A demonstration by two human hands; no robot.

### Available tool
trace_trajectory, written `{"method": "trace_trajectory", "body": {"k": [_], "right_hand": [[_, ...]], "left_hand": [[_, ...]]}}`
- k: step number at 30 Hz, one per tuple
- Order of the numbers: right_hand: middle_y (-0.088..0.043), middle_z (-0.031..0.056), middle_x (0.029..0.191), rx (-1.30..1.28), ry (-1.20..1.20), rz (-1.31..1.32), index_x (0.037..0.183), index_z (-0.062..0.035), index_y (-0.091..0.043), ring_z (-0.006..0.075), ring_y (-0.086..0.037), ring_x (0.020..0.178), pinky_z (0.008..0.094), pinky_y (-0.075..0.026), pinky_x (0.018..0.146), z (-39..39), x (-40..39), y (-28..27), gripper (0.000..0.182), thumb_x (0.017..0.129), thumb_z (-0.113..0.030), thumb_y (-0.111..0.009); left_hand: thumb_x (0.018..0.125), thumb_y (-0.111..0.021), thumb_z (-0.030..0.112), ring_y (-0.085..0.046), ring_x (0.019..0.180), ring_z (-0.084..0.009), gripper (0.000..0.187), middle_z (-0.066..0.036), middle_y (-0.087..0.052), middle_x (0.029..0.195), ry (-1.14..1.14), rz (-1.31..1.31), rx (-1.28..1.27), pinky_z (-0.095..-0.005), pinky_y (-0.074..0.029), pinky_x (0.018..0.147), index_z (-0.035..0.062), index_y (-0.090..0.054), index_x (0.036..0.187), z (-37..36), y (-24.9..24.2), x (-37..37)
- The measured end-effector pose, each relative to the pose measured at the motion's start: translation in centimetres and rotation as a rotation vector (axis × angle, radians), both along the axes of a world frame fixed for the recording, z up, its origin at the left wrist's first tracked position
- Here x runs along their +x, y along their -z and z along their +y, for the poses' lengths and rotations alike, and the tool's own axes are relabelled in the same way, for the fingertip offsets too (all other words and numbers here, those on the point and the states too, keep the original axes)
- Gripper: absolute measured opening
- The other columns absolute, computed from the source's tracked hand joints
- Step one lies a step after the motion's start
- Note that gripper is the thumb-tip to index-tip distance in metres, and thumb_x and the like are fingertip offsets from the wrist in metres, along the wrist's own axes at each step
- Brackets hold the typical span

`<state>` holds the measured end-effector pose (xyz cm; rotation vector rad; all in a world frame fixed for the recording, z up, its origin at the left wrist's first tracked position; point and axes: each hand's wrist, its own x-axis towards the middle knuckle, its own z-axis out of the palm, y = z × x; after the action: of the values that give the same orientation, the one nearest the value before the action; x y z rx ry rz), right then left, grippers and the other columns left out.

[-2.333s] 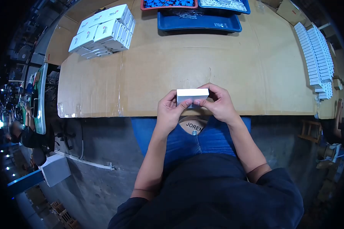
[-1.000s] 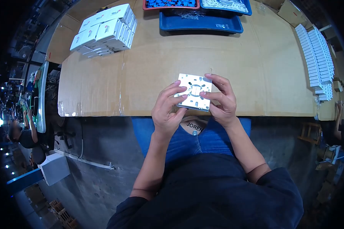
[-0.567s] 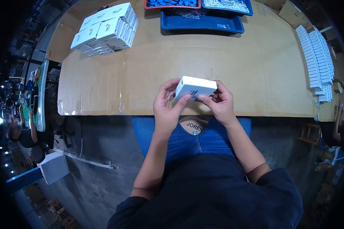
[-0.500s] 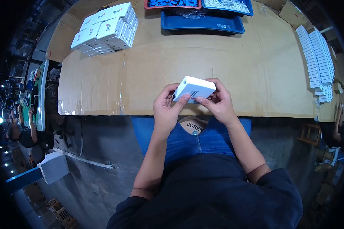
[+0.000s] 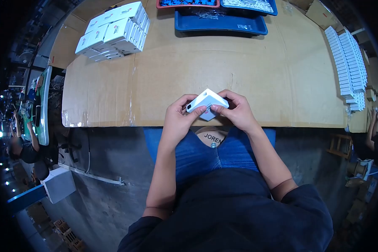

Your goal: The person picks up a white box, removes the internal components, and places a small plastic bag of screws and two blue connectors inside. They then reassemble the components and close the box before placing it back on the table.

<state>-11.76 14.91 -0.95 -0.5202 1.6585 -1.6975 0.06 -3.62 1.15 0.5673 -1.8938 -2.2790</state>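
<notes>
A small white box (image 5: 207,101) with printing on its face is held between my two hands, just above the table's near edge. A corner of it points away from me, and a dark opening shows at its left end. My left hand (image 5: 182,115) grips the left side, thumb on the printed face. On the other side my right hand (image 5: 235,110) holds the box the same way, thumb near the middle. The fingers behind the box are partly hidden.
Stacked white boxes (image 5: 109,33) stand on the cardboard-covered table (image 5: 176,75) at the back left. Rows of white pieces (image 5: 346,63) line the right side. At the back are a blue tray (image 5: 220,26), a red tray with blue parts (image 5: 188,3) and another blue tray with white parts (image 5: 250,5).
The white box has turned in my hands, so a corner now points away from me and the printed face shows at a different angle. Both hands still hold it.
</notes>
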Motion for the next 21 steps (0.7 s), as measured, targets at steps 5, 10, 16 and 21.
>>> {"method": "trace_trajectory", "body": {"k": [5,10,16,21], "right_hand": [[-0.066,0.0053,0.114,-0.205,-0.021,-0.055,0.117,0.0034,-0.069,0.0123,-0.064,0.106,0.0279,-0.053,0.094,-0.1,0.3,-2.4,0.027,0.092,-0.001,-0.078],[-0.066,0.0041,0.108,-0.236,0.064,0.086,0.117,0.0017,-0.069,0.0107,-0.064,0.101,0.0260,-0.053,0.089,-0.2,0.4,-2.5,0.025,0.093,0.000,-0.076],[-0.064,0.0042,0.100,-0.111,0.128,0.276,0.113,0.0026,-0.071,0.0118,-0.064,0.093,0.0273,-0.052,0.084,-0.5,1.2,-3.2,0.023,0.092,-0.003,-0.078],[-0.065,0.0043,0.100,-0.056,0.146,0.309,0.110,0.0029,-0.072,0.0125,-0.065,0.093,0.0270,-0.053,0.083,-0.8,1.5,-2.8,0.019,0.092,-0.002,-0.077]], "left_hand": [[0.091,-0.078,-0.002,-0.064,0.102,-0.0099,0.030,-0.005,-0.070,0.108,0.075,0.000,-0.251,-0.0237,-0.053,0.088,-0.0036,-0.066,0.118,0.3,-2.3,-0.3],[0.089,-0.079,-0.003,-0.067,0.101,-0.0127,0.030,-0.007,-0.070,0.103,-0.108,0.198,0.134,-0.0254,-0.055,0.090,-0.0020,-0.065,0.116,1.7,-0.8,-0.7],[0.091,-0.079,0.001,-0.067,0.097,-0.0110,0.025,-0.006,-0.072,0.101,-0.122,0.123,0.361,-0.0270,-0.056,0.088,0.0007,-0.064,0.111,2.2,1.6,-0.5],[0.094,-0.078,0.004,-0.068,0.100,-0.0123,0.025,-0.006,-0.072,0.103,-0.110,0.111,0.496,-0.0285,-0.056,0.090,0.0015,-0.064,0.115,1.8,2.2,-0.6]]}}
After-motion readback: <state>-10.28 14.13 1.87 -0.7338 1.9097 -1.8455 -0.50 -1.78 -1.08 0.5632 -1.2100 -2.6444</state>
